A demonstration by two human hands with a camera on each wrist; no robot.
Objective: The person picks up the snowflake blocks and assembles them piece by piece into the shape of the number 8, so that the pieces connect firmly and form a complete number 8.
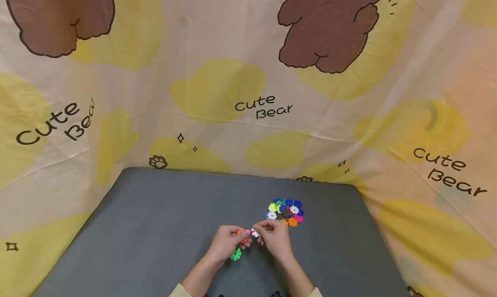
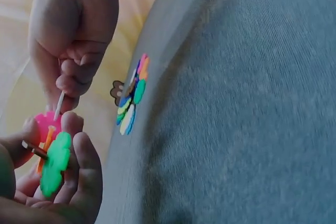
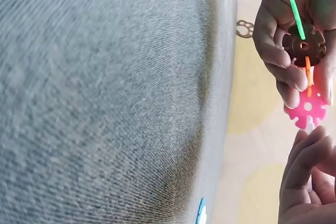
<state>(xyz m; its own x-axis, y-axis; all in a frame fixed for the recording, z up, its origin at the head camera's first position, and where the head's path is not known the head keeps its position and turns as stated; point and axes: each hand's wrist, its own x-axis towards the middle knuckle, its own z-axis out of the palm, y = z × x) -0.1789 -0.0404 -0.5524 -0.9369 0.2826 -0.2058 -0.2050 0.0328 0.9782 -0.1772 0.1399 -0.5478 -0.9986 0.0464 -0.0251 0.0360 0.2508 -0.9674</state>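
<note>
Slotted snowflake-shaped plastic discs form a short chain in my left hand [image 1: 227, 244]: a green disc [image 2: 55, 165], a brown disc [image 3: 311, 50], an orange disc [image 2: 46, 148] and a pink disc [image 3: 308, 110]. My left fingers and thumb grip the chain near its pink end, and the green disc hangs out toward the wrist. Between thumb and fingertips, my right hand [image 1: 277, 240] pinches a white disc [image 1: 254, 232]. Its edge meets the rim of the pink disc; how deep it sits in the slot, I cannot tell.
Beyond my right hand lies a loose pile of discs [image 1: 293, 222] in blue, white, yellow, orange, pink and other colours. The grey tabletop [image 1: 163, 228] spreads out to both sides. A printed bear curtain [image 1: 217, 150] surrounds its back and sides.
</note>
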